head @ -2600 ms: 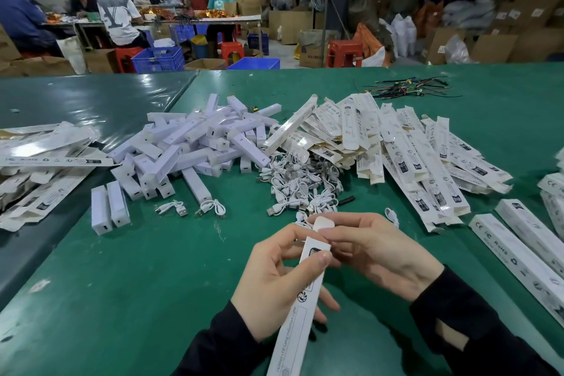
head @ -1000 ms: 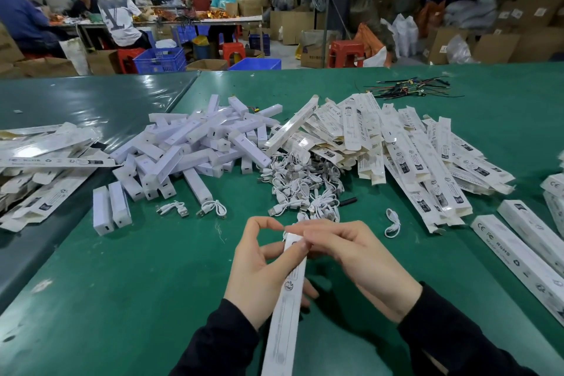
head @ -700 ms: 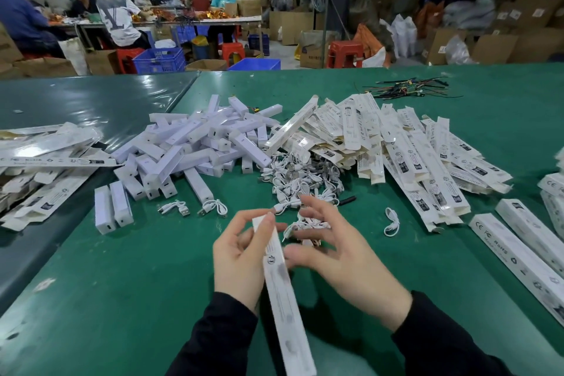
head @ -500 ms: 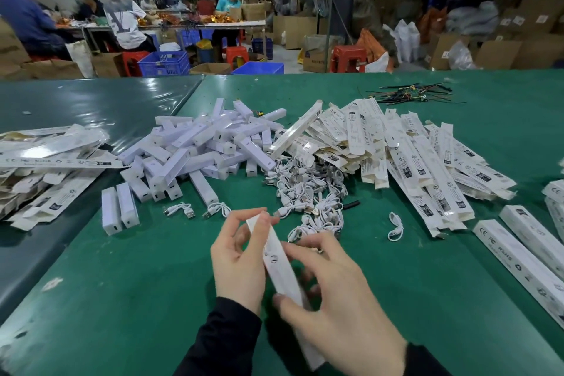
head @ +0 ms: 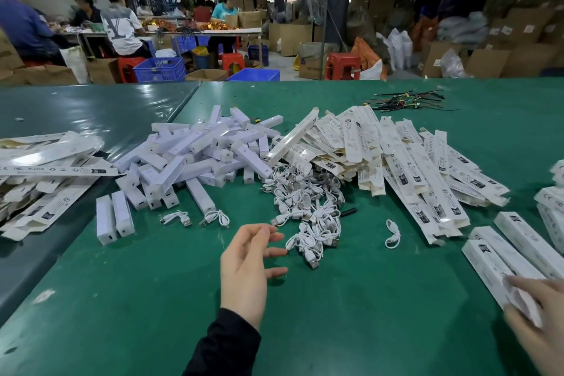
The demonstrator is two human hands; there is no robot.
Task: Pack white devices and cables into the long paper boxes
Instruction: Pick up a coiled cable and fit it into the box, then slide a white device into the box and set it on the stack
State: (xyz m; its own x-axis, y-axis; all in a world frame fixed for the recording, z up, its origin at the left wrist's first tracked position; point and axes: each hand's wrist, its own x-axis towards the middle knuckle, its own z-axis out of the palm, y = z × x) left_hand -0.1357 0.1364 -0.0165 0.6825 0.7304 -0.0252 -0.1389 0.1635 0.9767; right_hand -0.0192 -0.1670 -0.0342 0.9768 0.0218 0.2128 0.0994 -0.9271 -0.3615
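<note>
My left hand (head: 247, 265) hovers open over the green table (head: 128, 299), fingers spread toward the heap of white cables (head: 308, 201). At the right edge my right hand (head: 537, 314) holds a long paper box (head: 494, 272) low against the table beside two other closed boxes (head: 531, 241). A pile of white devices (head: 195, 156) lies at the middle left. Flat long boxes (head: 381, 149) are heaped at the middle right.
Two devices (head: 114, 217) and two loose cables (head: 195, 218) lie left of my left hand. One cable (head: 392, 229) lies alone on the right. More flat boxes (head: 45, 162) cover the left table. Black ties (head: 403, 101) lie at the back. People work at far tables.
My left hand let go of the long box and opened. My right hand carried the box from the middle to the right, beside the closed boxes.
</note>
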